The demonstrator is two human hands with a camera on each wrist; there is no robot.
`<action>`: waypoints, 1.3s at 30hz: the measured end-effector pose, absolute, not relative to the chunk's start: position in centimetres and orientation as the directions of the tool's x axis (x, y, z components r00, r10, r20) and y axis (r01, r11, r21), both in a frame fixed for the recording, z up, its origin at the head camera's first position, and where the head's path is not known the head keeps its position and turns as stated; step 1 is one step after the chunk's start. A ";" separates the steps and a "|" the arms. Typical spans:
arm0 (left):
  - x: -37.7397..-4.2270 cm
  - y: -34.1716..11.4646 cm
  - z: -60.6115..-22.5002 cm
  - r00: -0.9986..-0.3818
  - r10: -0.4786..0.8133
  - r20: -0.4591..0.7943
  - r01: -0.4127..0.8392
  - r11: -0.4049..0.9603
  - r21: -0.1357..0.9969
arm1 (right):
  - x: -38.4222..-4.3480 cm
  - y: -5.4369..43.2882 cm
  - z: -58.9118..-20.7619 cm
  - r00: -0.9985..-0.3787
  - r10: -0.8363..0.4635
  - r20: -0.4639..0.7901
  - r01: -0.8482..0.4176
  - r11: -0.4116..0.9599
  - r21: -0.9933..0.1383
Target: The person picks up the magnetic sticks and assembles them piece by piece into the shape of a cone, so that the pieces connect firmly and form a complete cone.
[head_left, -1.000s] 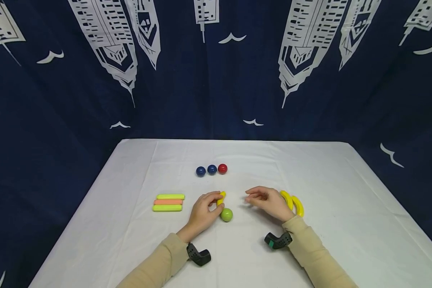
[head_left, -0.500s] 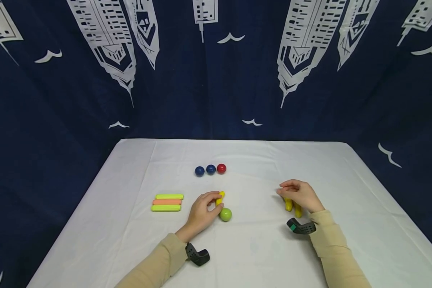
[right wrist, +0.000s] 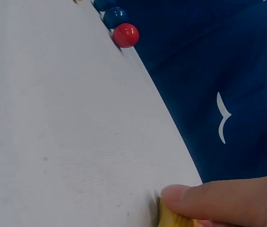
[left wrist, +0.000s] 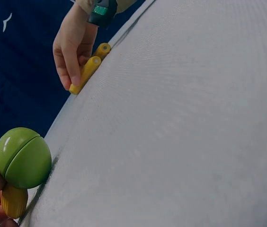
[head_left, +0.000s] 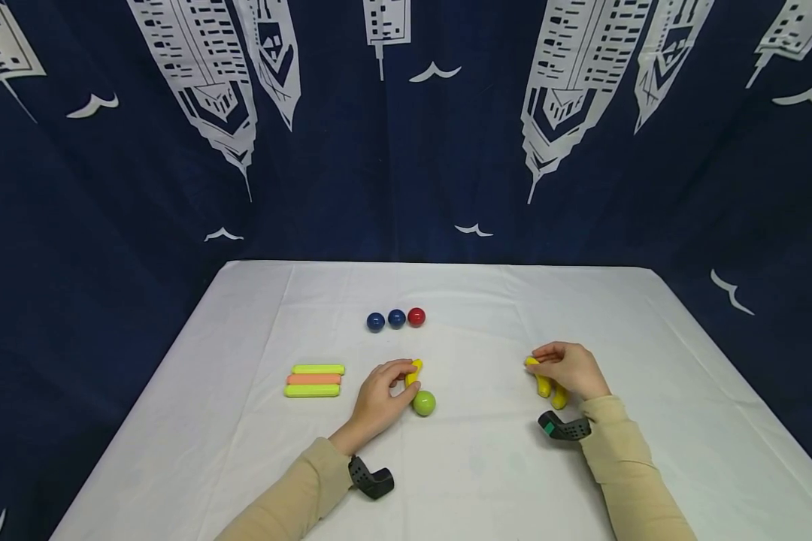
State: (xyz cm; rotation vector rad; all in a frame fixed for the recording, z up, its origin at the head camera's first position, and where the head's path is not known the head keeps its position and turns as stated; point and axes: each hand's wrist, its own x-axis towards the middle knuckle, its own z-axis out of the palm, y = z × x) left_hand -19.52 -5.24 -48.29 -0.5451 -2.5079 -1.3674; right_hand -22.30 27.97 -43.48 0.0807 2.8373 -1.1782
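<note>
My left hand [head_left: 381, 394] holds a small yellow toy banana [head_left: 414, 373] between thumb and fingers at the middle of the table. A glossy green ball [head_left: 424, 403] sits close by the thumb; a seam runs across it in the left wrist view. On the right side, my right hand [head_left: 571, 368] pinches one yellow toy banana [head_left: 543, 386] at its far end. Another toy banana [head_left: 559, 397] lies beside that one, partly hidden under the hand. The right wrist view shows the thumb [right wrist: 209, 201] pressed on yellow.
Two blue balls [head_left: 396, 318] and a red ball [head_left: 416, 317] line up farther back. To the left lie two lime-green sticks [head_left: 313, 391] with an orange stick [head_left: 314, 379] between them. A white cloth [head_left: 474, 466] covers the table, and a dark blue curtain [head_left: 392, 173] hangs behind it.
My right hand has moved right from the table's middle to the two toy bananas and taken hold of one at its far end. The left hand stays on its banana.
</note>
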 end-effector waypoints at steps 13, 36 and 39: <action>-19.5 -5.2 -48.3 -0.908 0.209 0.363 0.418 0.504 0.756 | -22.4 27.2 -43.5 -0.999 0.046 0.018 0.018 0.682 -0.731; -19.5 -5.2 -48.4 -0.898 0.225 0.378 0.440 0.505 0.742 | -21.2 19.9 -44.9 -0.999 0.018 -0.038 0.042 0.411 -0.911; -19.5 -5.3 -48.5 -0.896 0.229 0.381 0.444 0.512 0.735 | -21.0 19.3 -45.0 -0.998 0.033 -0.053 0.061 0.374 -0.925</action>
